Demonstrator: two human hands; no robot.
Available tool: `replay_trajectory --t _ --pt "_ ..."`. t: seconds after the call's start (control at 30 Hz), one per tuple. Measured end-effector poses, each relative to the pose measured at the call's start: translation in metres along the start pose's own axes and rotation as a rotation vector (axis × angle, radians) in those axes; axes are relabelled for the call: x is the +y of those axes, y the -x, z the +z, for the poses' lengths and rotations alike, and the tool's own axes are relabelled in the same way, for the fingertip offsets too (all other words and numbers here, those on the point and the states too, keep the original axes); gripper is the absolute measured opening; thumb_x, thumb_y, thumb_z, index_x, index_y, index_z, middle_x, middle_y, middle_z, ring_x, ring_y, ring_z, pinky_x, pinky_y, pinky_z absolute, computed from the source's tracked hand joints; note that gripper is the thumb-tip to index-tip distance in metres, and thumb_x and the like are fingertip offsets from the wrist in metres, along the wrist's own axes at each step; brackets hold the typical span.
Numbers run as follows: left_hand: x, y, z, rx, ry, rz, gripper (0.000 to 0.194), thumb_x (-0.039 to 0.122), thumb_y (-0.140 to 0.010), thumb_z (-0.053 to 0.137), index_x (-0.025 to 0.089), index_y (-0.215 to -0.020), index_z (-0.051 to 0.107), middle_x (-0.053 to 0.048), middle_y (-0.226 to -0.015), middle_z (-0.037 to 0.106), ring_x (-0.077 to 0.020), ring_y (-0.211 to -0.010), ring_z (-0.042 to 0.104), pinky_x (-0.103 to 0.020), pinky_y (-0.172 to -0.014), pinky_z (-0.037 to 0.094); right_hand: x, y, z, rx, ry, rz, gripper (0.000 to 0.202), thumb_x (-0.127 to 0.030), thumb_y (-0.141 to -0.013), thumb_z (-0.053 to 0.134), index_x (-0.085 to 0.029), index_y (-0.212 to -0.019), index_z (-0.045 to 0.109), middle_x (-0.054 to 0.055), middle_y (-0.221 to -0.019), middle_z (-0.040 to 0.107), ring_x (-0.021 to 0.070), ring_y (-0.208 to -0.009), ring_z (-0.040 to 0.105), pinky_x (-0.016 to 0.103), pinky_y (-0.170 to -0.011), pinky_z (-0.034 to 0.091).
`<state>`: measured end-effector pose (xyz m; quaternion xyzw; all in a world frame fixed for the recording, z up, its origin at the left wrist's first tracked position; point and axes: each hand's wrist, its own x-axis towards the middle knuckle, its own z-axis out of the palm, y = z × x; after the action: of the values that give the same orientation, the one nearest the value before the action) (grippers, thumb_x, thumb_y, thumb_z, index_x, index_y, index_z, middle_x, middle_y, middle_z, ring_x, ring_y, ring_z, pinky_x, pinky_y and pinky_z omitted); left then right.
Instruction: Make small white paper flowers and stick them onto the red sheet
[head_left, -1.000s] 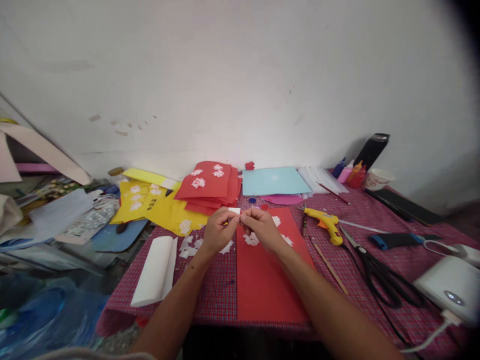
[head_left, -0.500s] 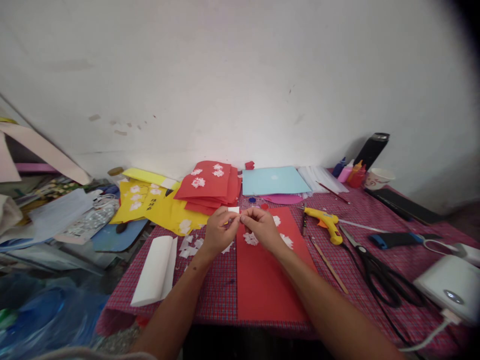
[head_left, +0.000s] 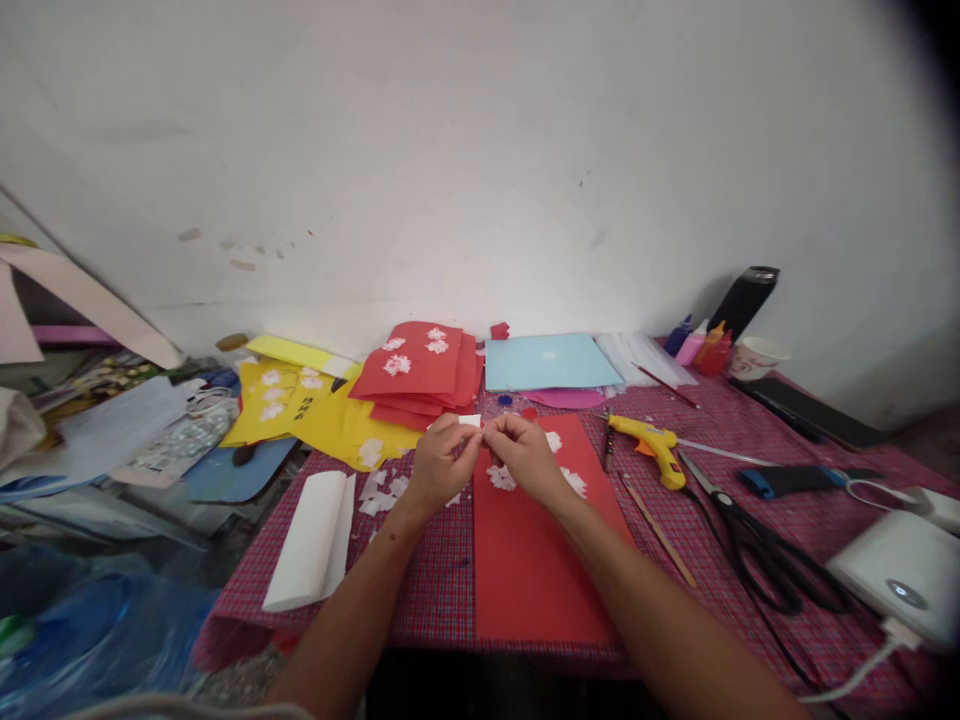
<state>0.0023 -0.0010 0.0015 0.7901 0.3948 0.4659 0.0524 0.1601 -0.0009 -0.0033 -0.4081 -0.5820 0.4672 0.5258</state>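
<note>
My left hand (head_left: 444,462) and my right hand (head_left: 523,455) meet near the top of a large red sheet (head_left: 536,570), fingertips pinched together. What they pinch is too small to make out. A small white paper piece (head_left: 469,421) shows just behind my left fingertips. White paper flowers (head_left: 574,482) lie on the red sheet, some beside my right wrist. Left of my left hand, small white paper scraps (head_left: 381,500) are scattered on the checked cloth. A folded white paper (head_left: 309,545) rests farther left.
Behind stand red cards (head_left: 412,365), yellow sheets (head_left: 322,415) and a light-blue sheet (head_left: 547,362). On the right are a yellow glue gun (head_left: 651,440), black scissors (head_left: 757,550), a wooden stick (head_left: 660,530), paint bottles (head_left: 709,350), a paper cup (head_left: 757,357) and a white device (head_left: 904,570).
My fingertips have shifted very slightly, my left and right fingers now a little apart at the tips. Everything else stays where it was.
</note>
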Motion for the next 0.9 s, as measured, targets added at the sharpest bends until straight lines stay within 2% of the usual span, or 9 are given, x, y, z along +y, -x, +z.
replay_trajectory --t 0.33,0.53,0.9 --pt "0.0002 -0.0014 0.0007 0.018 0.043 -0.047 0.014 0.022 -0.089 0.057 0.018 -0.082 0.068 -0.004 -0.075 0.063 -0.0162 -0.075 0.057 -0.029 -0.069 0.043 0.0036 -0.0003 0.0007 0.025 -0.05 -0.017 0.016 -0.033 -0.08 0.064 -0.018 -0.075 0.059 -0.005 -0.056 0.05 0.0104 -0.049 0.043 0.023 -0.047 0.034" --pt "-0.0027 -0.0003 0.0024 0.018 0.05 -0.063 0.012 0.02 -0.088 0.058 0.018 -0.086 0.069 -0.004 -0.076 0.063 -0.0158 -0.076 0.058 -0.028 -0.069 0.043 0.0034 -0.0002 0.002 0.071 0.041 -0.102 0.013 -0.03 -0.08 0.062 -0.018 -0.077 0.064 -0.004 -0.061 0.051 0.011 -0.055 0.043 0.023 -0.051 0.035" --pt "-0.0021 -0.001 0.0026 0.026 0.005 -0.06 0.01 0.019 -0.088 0.058 0.018 -0.083 0.067 -0.004 -0.077 0.063 -0.0163 -0.077 0.058 -0.028 -0.07 0.043 0.0054 0.0002 0.0027 0.073 0.081 -0.106 0.013 -0.03 -0.08 0.062 -0.018 -0.079 0.066 -0.002 -0.064 0.055 0.0123 -0.057 0.046 0.024 -0.054 0.037"
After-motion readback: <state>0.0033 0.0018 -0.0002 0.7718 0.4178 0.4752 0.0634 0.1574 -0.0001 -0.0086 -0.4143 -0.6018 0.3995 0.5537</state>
